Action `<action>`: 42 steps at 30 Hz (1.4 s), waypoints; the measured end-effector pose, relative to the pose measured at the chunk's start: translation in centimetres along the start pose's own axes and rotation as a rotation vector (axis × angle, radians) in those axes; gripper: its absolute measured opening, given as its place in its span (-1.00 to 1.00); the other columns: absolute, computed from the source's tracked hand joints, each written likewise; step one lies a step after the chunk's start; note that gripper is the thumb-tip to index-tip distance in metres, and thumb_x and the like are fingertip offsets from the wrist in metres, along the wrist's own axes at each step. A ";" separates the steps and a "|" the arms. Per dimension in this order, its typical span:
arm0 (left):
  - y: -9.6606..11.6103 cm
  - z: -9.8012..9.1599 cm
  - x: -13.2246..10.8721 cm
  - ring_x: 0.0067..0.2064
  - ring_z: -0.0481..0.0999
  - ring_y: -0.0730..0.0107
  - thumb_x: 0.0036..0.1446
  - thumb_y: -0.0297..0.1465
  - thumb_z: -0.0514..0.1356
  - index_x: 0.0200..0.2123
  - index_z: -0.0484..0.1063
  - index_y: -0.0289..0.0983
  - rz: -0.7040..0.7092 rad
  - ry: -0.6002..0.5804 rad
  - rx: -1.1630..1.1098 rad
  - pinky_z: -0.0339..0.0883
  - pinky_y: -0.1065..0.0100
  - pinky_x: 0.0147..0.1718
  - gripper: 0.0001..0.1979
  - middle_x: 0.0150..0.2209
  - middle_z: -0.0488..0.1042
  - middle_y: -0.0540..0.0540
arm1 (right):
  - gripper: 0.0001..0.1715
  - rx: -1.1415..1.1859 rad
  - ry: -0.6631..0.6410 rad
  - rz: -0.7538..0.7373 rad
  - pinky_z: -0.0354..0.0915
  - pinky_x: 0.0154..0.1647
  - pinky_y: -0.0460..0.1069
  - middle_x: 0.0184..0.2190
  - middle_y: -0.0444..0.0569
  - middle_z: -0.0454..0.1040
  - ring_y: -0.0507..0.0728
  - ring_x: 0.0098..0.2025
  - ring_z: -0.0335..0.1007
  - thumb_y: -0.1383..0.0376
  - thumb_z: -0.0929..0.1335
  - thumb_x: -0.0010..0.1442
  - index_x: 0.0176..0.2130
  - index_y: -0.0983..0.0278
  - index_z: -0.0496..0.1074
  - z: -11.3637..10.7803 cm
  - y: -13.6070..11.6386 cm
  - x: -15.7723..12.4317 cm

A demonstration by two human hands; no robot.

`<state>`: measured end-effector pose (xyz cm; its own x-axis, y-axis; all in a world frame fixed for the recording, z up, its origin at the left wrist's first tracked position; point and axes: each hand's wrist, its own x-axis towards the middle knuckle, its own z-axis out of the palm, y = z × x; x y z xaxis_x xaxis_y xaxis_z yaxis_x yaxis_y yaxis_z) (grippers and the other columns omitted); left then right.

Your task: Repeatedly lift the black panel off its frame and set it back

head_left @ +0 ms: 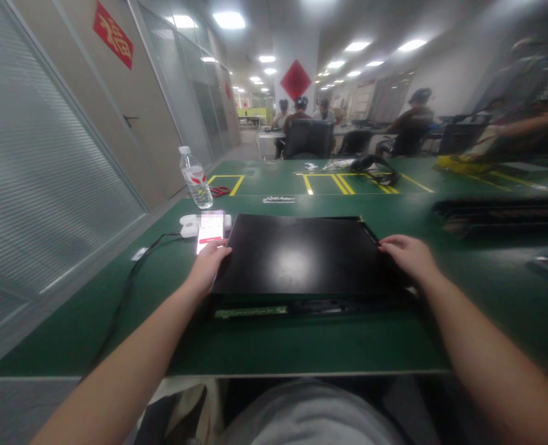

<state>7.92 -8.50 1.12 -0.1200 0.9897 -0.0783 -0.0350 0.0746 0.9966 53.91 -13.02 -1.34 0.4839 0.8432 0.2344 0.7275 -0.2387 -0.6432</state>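
Note:
A glossy black screen panel (301, 256) lies in front of me, its surface reflecting a ceiling light. My left hand (204, 269) grips its left edge, thumb and fingers closed on it. On the opposite side, my right hand (410, 256) pinches the right edge near the far corner. Under the panel shows a dark frame or tray, its far right corner sticking out. Along the near side, a narrow green circuit board strip (250, 311) is visible below the panel. Whether the panel touches the frame cannot be made out.
Left of the panel are a lit phone (210, 232), a white power strip (189, 226) with a black cable, a water bottle (196, 179) and red-handled scissors (220, 191). Dark long parts (505, 215) lie at right on the green table (320, 355). Several people sit farther back.

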 end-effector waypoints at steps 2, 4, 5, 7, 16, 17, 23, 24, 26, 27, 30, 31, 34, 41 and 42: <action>0.0 0.0 0.0 -0.35 0.59 0.21 -0.21 -0.34 0.35 -0.21 0.49 -0.30 -0.002 -0.008 -0.004 0.38 0.28 -0.33 -0.60 -0.45 0.57 -0.03 | -0.78 0.003 -0.009 0.008 0.32 -0.25 0.08 -0.41 -0.03 0.61 0.21 -0.32 0.50 0.16 0.41 -0.01 -0.36 0.17 0.63 0.0 -0.1 0.0; 0.0 0.0 -0.1 -0.36 0.58 0.22 -0.20 -0.34 0.34 -0.20 0.48 -0.30 -0.004 -0.010 -0.004 0.38 0.29 -0.34 -0.60 -0.45 0.57 -0.03 | -0.79 0.010 -0.012 0.015 0.32 -0.25 0.08 -0.41 -0.03 0.62 0.22 -0.31 0.50 0.17 0.42 -0.01 -0.36 0.17 0.63 -0.1 -0.2 0.0; 0.0 0.1 -0.1 -0.36 0.58 0.22 -0.20 -0.35 0.34 -0.20 0.48 -0.30 -0.004 -0.007 -0.003 0.38 0.29 -0.34 -0.60 -0.44 0.57 -0.03 | -0.80 0.013 -0.011 0.020 0.32 -0.25 0.08 -0.41 -0.03 0.62 0.22 -0.31 0.50 0.17 0.42 -0.01 -0.36 0.17 0.63 -0.1 -0.2 0.0; 0.1 0.1 -0.1 -0.37 0.58 0.23 -0.21 -0.35 0.34 -0.21 0.48 -0.29 -0.004 0.002 0.004 0.37 0.29 -0.34 -0.60 -0.44 0.57 -0.02 | -0.81 0.016 -0.008 0.035 0.33 -0.25 0.08 -0.40 -0.03 0.62 0.21 -0.30 0.50 0.18 0.43 -0.02 -0.36 0.17 0.63 0.0 -0.2 0.0; -0.1 0.0 -0.1 -0.35 0.57 0.23 -0.23 -0.34 0.37 -0.18 0.51 -0.29 -0.002 0.008 -0.003 0.38 0.28 -0.32 -0.56 -0.42 0.57 -0.03 | -0.78 0.020 -0.007 0.048 0.31 -0.30 0.06 -0.40 -0.02 0.61 0.21 -0.32 0.49 0.16 0.43 -0.04 -0.36 0.18 0.63 0.1 0.2 0.2; -0.1 0.0 0.0 -0.36 0.57 0.23 -0.23 -0.34 0.37 -0.18 0.52 -0.30 0.003 0.011 -0.009 0.38 0.28 -0.32 -0.56 -0.43 0.57 -0.03 | -0.78 0.022 -0.008 0.054 0.31 -0.29 0.06 -0.39 -0.01 0.61 0.21 -0.32 0.49 0.17 0.43 -0.03 -0.36 0.19 0.64 0.1 0.2 0.2; -0.3 -0.7 0.5 -0.34 0.55 0.19 -0.27 -0.32 0.43 -0.28 0.60 -0.28 0.083 0.046 0.099 0.39 0.25 -0.25 -0.62 -0.44 0.59 -0.06 | -0.77 0.020 -0.010 0.045 0.31 -0.27 0.08 -0.38 0.00 0.61 0.23 -0.30 0.48 0.15 0.42 -0.03 -0.36 0.18 0.64 0.1 0.2 0.2; -0.3 -0.9 0.6 -0.32 0.56 0.17 -0.27 -0.32 0.44 -0.30 0.62 -0.27 0.100 0.060 0.143 0.39 0.24 -0.24 -0.64 -0.43 0.60 -0.07 | -0.77 0.021 -0.014 0.048 0.31 -0.26 0.08 -0.38 0.00 0.61 0.23 -0.29 0.48 0.15 0.42 -0.03 -0.37 0.18 0.63 0.1 0.2 0.2; -0.3 -1.2 0.9 -0.29 0.55 0.14 -0.27 -0.32 0.45 -0.32 0.65 -0.26 0.123 0.085 0.228 0.38 0.23 -0.22 -0.67 -0.40 0.61 -0.09 | -0.78 0.027 -0.020 0.055 0.32 -0.23 0.09 -0.37 -0.01 0.62 0.23 -0.27 0.48 0.15 0.42 -0.03 -0.37 0.17 0.63 0.0 0.1 0.1; -0.4 -1.4 0.9 -0.28 0.55 0.13 -0.27 -0.31 0.46 -0.33 0.66 -0.25 0.130 0.093 0.268 0.37 0.23 -0.22 -0.68 -0.39 0.61 -0.11 | -0.78 0.033 -0.020 0.059 0.32 -0.22 0.08 -0.37 -0.01 0.62 0.23 -0.27 0.48 0.16 0.42 -0.03 -0.38 0.17 0.63 0.0 0.0 0.1; -0.6 -1.7 1.1 -0.29 0.54 0.10 -0.27 -0.27 0.47 -0.37 0.67 -0.25 0.151 0.095 0.374 0.35 0.22 -0.24 -0.69 -0.39 0.62 -0.13 | -0.79 0.045 -0.014 0.061 0.32 -0.23 0.08 -0.37 0.00 0.61 0.23 -0.28 0.48 0.16 0.42 -0.04 -0.38 0.18 0.63 -0.1 0.0 0.0; -0.7 -1.8 1.1 -0.30 0.53 0.09 -0.27 -0.24 0.47 -0.38 0.66 -0.25 0.162 0.089 0.413 0.34 0.22 -0.25 -0.68 -0.40 0.61 -0.14 | -0.78 0.047 -0.014 0.064 0.32 -0.24 0.07 -0.38 0.00 0.61 0.22 -0.28 0.48 0.16 0.43 -0.04 -0.38 0.18 0.63 -0.1 0.0 0.0; -0.9 -2.0 1.3 -0.33 0.51 0.11 -0.23 -0.14 0.44 -0.34 0.67 -0.27 0.197 0.061 0.558 0.31 0.22 -0.27 -0.62 -0.45 0.58 -0.11 | -0.78 0.059 -0.021 0.078 0.30 -0.26 0.06 -0.38 -0.01 0.61 0.21 -0.30 0.47 0.16 0.44 -0.07 -0.38 0.19 0.63 -0.1 -0.2 0.0; -1.5 -2.7 2.0 -0.33 0.51 0.14 -0.09 -0.05 0.32 -0.13 0.65 -0.36 0.218 -0.034 0.804 0.30 0.23 -0.28 -0.44 -0.41 0.57 -0.11 | -0.74 0.143 -0.046 0.169 0.22 -0.34 0.03 -0.38 0.01 0.61 0.20 -0.32 0.43 0.19 0.46 -0.13 -0.38 0.23 0.65 -0.5 -1.2 -0.3; -1.6 -2.7 2.1 -0.33 0.50 0.15 -0.08 -0.06 0.31 -0.12 0.64 -0.36 0.224 -0.042 0.822 0.30 0.23 -0.29 -0.44 -0.41 0.56 -0.11 | -0.74 0.145 -0.051 0.183 0.21 -0.35 0.03 -0.38 0.01 0.61 0.19 -0.32 0.43 0.19 0.47 -0.14 -0.37 0.23 0.65 -0.6 -1.3 -0.4</action>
<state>5.05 -6.89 -0.71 -0.0009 0.9942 0.1079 0.7188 -0.0744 0.6912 53.11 -13.32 -0.17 0.5731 0.8165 0.0693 0.5505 -0.3210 -0.7707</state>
